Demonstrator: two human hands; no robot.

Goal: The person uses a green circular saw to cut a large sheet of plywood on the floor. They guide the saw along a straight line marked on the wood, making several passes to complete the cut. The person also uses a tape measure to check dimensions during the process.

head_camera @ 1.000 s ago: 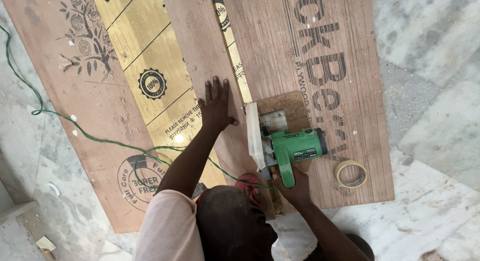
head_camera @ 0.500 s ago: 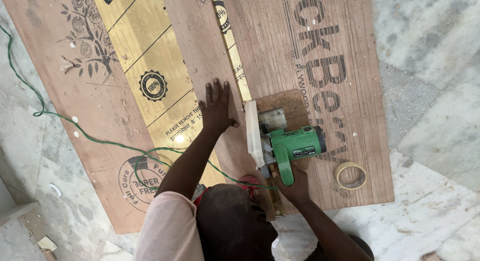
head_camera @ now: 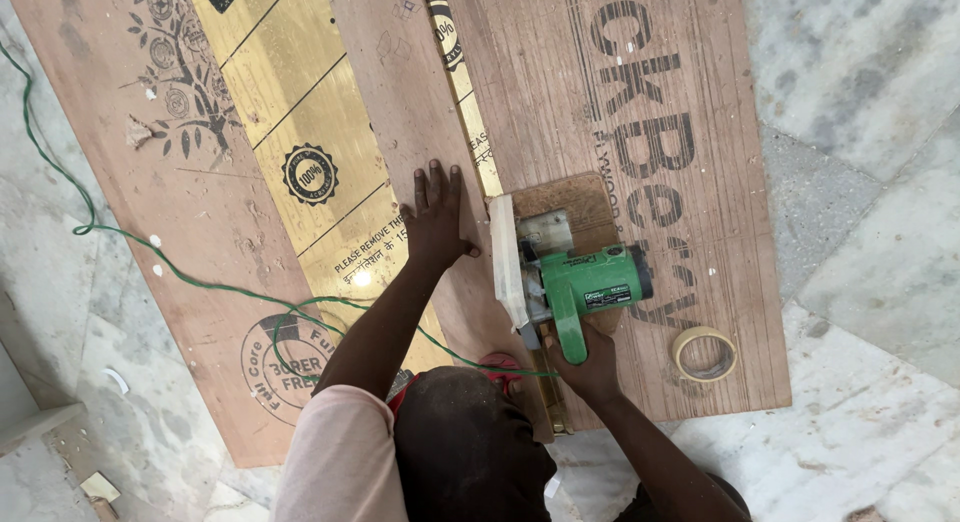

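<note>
Two bare hands are at work over big wooden boards on a pale stone floor (head_camera: 870, 132). The right hand (head_camera: 592, 364) is closed tight around the handle of a green power saw (head_camera: 578, 287). That saw sits on a small square wood piece (head_camera: 570, 197) near the middle of the picture, on top of the brown plywood sheet (head_camera: 640, 92) with big dark letters. Its handle points down to about 6 o'clock, where the hand grips it.

At about 9 o'clock from the saw, the left hand (head_camera: 437, 217) lies flat and open, fingers spread, pressing on a plain narrow board (head_camera: 400, 102). It holds nothing. A pale strip of wood (head_camera: 505, 257) stands on edge between that hand and the saw, touching the saw's side.

At 4 o'clock from the saw, a roll of tan tape (head_camera: 703, 353) lies on the plywood sheet, near its lower edge.

At 10 o'clock sits a shiny gold sheet (head_camera: 290, 92) with a round black stamp. Under it is another brown board (head_camera: 130, 112) with a tree drawing. A thin green cord (head_camera: 180, 274) runs from 9 o'clock across this board toward the person's dark head (head_camera: 470, 447).
</note>
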